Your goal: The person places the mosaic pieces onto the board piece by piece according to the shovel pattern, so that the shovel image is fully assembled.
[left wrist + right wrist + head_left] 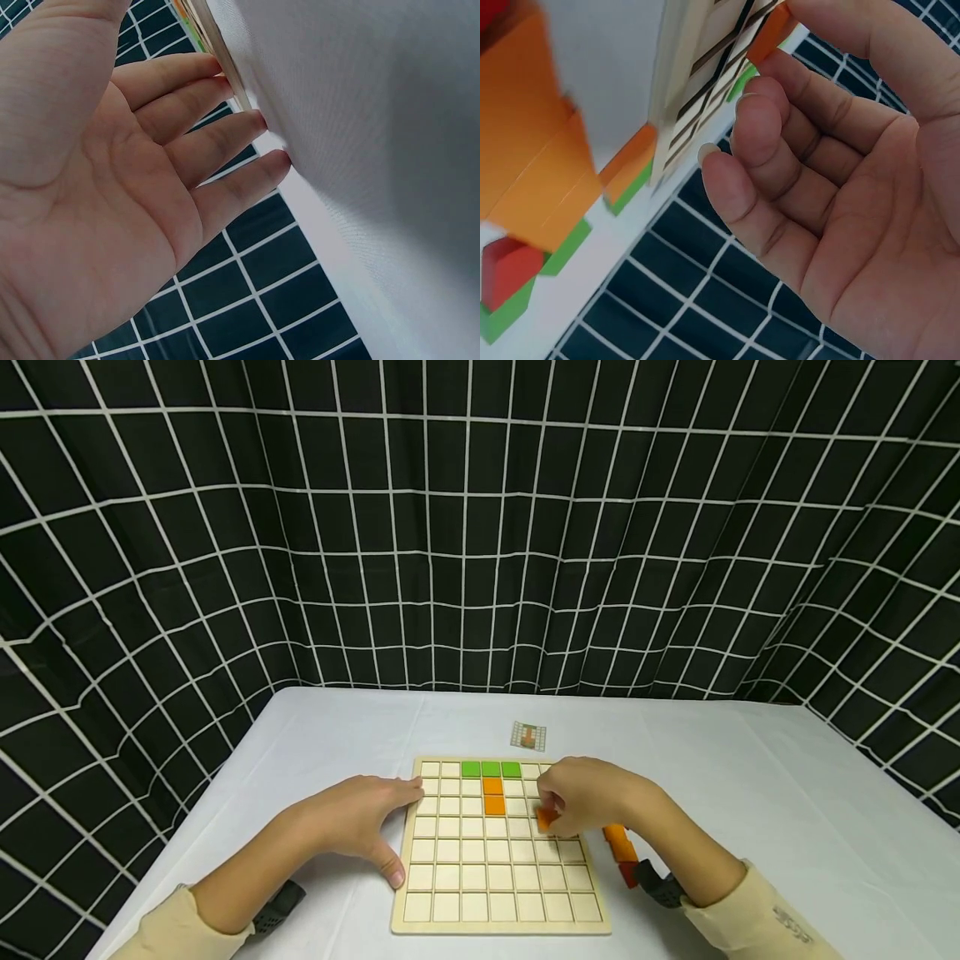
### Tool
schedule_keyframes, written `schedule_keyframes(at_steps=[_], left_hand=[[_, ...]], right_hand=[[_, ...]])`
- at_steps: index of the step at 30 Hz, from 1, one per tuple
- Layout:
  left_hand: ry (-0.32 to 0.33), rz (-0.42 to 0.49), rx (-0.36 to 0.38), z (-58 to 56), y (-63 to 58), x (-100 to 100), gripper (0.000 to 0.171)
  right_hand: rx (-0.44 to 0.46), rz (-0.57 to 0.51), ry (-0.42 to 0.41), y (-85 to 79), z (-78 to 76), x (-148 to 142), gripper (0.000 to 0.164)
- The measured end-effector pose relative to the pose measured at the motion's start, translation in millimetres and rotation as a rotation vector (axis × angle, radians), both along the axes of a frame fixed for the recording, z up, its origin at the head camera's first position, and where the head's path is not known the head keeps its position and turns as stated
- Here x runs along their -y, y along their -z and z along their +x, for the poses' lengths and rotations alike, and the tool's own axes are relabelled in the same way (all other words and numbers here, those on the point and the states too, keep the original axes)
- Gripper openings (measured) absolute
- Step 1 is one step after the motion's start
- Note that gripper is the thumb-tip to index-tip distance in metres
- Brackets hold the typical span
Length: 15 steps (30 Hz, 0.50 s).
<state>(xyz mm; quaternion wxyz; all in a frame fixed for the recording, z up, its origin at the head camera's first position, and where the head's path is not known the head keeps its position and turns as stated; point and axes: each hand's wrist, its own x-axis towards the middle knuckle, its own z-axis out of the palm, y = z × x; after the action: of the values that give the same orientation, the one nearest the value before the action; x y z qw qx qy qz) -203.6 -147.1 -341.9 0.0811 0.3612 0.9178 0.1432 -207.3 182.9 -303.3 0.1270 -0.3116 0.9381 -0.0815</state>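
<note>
A pale wooden grid board [450, 904] lies on the white table. Three green tiles [491, 769] sit side by side in its far row, with two orange tiles [494, 806] in a column below the middle one. My right hand [588, 793] pinches another orange tile [546, 818] between thumb and fingertips over the board's right part; the right wrist view shows this orange tile [769, 36] too. With fingers spread, my left hand [356, 822] touches the board's left edge; in the left wrist view its fingers [225, 142] look nearly straight.
Right of the board, partly behind my right wrist, lie loose orange tiles [619, 843] and a red tile [628, 874]. A small printed pattern card [528, 736] lies beyond the board. A black cloth with white grid lines [480, 527] surrounds the table [712, 760].
</note>
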Motion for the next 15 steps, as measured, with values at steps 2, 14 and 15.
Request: schedule_keyframes(at_steps=[2,14,15], left_hand=[[-0.003,-0.002,0.002,0.1,0.6,0,0.112],[0.004,-0.004,-0.005,-2.6,2.6,1,0.112],[0.001,-0.004,-0.004,-2.7,2.7,0,0.112]], right_hand=[[-0.007,0.001,-0.025,1.1,-1.5,3,0.024],[-0.015,0.019,-0.092,-0.4,-5.0,24,0.022],[-0.018,0.021,-0.096,-0.1,-5.3,25,0.023]])
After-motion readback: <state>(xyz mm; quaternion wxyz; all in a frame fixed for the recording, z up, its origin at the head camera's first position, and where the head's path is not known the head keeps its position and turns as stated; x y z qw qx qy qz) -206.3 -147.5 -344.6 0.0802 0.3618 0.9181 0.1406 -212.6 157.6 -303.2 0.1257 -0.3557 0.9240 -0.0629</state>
